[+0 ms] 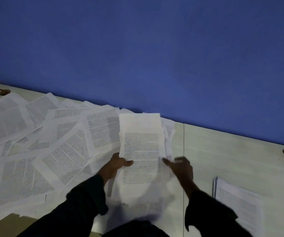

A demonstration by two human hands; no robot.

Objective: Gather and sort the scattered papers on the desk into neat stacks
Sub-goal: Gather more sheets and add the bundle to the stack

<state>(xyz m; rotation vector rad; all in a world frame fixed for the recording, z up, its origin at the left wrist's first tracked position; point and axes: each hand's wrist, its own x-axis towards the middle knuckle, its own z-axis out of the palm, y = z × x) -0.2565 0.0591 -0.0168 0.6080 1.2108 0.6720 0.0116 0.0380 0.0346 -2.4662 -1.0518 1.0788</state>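
Both hands, left (116, 165) and blurred right (180, 168), grip a sheaf of papers (142, 151), its lower edge smeared.

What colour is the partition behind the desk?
Plain blue partition, no pattern; the head view, the only one, shows it clearly.

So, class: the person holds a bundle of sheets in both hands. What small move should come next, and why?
Probably carry the bundle right onto the neat stack. The left hand and right hand grip it, while loose sheets still cover the desk on the left.
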